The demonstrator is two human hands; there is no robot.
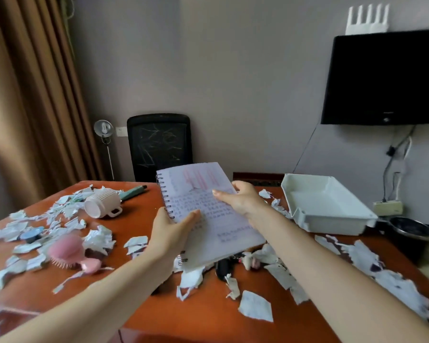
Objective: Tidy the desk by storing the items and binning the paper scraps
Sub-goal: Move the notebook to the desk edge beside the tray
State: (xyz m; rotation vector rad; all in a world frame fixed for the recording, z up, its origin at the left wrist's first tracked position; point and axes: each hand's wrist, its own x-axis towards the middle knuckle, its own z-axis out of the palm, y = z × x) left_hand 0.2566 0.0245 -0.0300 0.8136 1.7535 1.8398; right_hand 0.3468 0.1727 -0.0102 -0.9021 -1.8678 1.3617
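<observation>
A spiral notebook (206, 194) with handwritten pages is lifted off the orange desk (139, 214), tilted up toward me. My left hand (171, 231) grips its spiral edge, thumb on the page. My right hand (240, 199) holds its right edge. Torn paper scraps (255, 305) lie scattered across the desk. An empty white tray (332, 219) stands at the right. A white mug (102, 203) lies on its side at the back left. A pink hairbrush (67, 251) rests at the left.
A green pen (133, 193) lies behind the mug. A small blue round object (32, 235) sits among scraps at left. Dark small items (223, 267) lie under the notebook. A black chair (159, 144) stands behind the desk, and a metal bowl (410, 226) sits beyond the tray.
</observation>
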